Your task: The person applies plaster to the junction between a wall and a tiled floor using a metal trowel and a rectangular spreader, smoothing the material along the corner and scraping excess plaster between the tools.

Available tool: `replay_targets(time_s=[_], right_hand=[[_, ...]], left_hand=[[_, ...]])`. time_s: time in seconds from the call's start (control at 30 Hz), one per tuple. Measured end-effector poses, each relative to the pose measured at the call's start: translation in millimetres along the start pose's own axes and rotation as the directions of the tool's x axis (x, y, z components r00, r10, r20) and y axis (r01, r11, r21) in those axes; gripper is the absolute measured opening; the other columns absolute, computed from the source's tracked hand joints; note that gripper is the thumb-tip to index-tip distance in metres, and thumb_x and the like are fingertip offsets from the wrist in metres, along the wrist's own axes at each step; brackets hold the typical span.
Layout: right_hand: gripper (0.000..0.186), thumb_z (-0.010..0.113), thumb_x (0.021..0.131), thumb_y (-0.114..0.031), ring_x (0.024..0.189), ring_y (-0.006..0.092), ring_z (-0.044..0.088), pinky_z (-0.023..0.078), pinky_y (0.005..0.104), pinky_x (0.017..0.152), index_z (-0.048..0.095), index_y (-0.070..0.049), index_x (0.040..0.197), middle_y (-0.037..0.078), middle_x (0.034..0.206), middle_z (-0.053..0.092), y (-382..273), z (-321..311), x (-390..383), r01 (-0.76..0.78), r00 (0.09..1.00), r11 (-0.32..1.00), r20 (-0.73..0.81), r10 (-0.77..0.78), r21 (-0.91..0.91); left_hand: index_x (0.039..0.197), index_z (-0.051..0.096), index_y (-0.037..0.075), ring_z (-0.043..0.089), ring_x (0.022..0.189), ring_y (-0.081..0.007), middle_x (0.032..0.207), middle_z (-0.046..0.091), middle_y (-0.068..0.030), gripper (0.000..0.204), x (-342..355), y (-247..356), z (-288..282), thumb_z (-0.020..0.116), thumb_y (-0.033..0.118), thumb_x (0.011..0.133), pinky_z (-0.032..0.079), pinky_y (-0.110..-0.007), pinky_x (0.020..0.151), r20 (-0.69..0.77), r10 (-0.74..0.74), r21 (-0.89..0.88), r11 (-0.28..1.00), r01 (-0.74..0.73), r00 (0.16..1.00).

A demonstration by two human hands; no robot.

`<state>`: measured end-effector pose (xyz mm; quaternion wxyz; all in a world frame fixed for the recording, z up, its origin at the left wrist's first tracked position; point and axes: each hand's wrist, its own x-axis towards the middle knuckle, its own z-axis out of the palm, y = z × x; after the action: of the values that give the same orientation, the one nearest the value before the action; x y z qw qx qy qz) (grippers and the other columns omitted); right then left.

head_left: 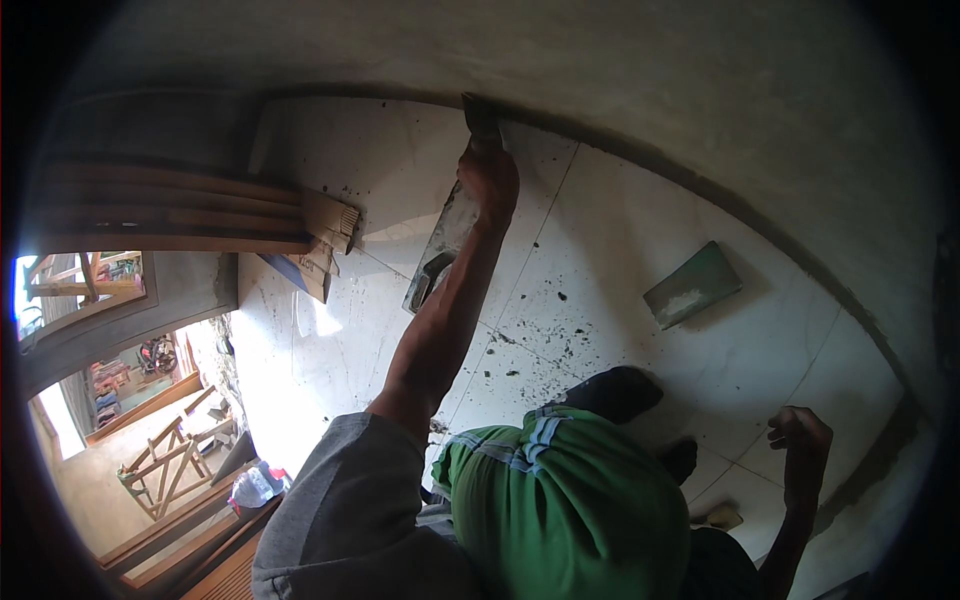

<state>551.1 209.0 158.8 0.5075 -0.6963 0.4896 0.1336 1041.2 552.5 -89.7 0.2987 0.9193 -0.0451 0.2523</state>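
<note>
My left hand (490, 185) grips a small trowel (482, 118), its dark blade against the foot of the grey wall where it meets the tiles. Under my left forearm a long plastering trowel (455, 225) with a black handle lies on the floor, partly hidden by the arm. To the right, my right hand (803, 430) hangs over the tiles with its fingers curled and nothing visible in them. A flat rectangular greenish-grey board (693, 285) with a pale smear rests on the floor between the right hand and the wall.
Dark crumbs of mortar (545, 340) are scattered over the white tiled floor (330, 370). Brown timber boards (170, 205) and torn cardboard (325, 240) stand at left, near an opening onto a wooden frame (170, 465). A clear plastic bag (257, 485) sits on slats. My dark shoe (615, 392) is close.
</note>
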Motion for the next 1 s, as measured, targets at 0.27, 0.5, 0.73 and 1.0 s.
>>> replay_targets(time_s=[0.27, 0.5, 0.73, 1.0], right_hand=[[0.037, 0.064, 0.101, -0.032, 0.076, 0.0166, 0.067, 0.054, 0.0328, 0.071, 0.073, 0.004, 0.098, 0.01, 0.087, 0.072, 8.0, 0.5, -3.0, 0.022, 1.0, 1.0, 0.016, -0.022, -0.011], [0.038, 0.064, 0.102, -0.032, 0.075, 0.0166, 0.067, 0.055, 0.0326, 0.071, 0.073, 0.004, 0.098, 0.009, 0.086, 0.071, 7.5, 0.7, -1.6, 0.029, 1.0, 0.999, -0.01, -0.029, -0.04], [0.04, 0.065, 0.1, -0.035, 0.075, 0.0167, 0.066, 0.054, 0.0329, 0.07, 0.072, 0.004, 0.097, 0.01, 0.087, 0.071, 4.5, 0.9, 3.1, 0.024, 1.0, 0.999, 0.001, -0.024, -0.03], [0.035, 0.063, 0.101, -0.029, 0.075, 0.0164, 0.066, 0.054, 0.0327, 0.071, 0.073, 0.005, 0.099, 0.01, 0.087, 0.072, 5.6, 4.8, 3.5, -0.021, 1.0, 0.999, 0.009, 0.022, -0.05]], left_hand=[[0.089, 0.072, -0.005, 0.075, 0.077, -0.0444, 0.084, 0.075, -0.0223, 0.023, -26.9, 21.4, -1.0, 0.063, 0.015, 0.093, 0.056, -0.051, 0.067, -0.023, -0.01, -0.159, 0.987, 0.006, 1.0], [0.08, 0.072, -0.005, 0.075, 0.074, -0.0446, 0.07, 0.069, -0.027, 0.031, 56.2, -49.5, -19.7, 0.066, 0.023, 0.093, 0.053, -0.054, 0.065, 0.005, -0.163, 0.022, 0.986, 0.162, 0.987], [0.086, 0.071, -0.002, 0.07, 0.064, -0.0242, 0.072, 0.071, -0.0107, 0.027, -19.2, 15.1, -38.4, 0.065, 0.021, 0.098, 0.054, -0.043, 0.061, 0.33, -0.139, -0.418, 0.866, 0.276, 0.934], [0.101, 0.069, 0.004, 0.059, 0.069, -0.0106, 0.093, 0.067, -0.0049, 0.015, 36.2, -23.6, -54.7, 0.057, 0.012, 0.101, 0.047, -0.032, 0.054, 0.603, -0.591, -0.416, 0.341, 0.843, 0.536]])
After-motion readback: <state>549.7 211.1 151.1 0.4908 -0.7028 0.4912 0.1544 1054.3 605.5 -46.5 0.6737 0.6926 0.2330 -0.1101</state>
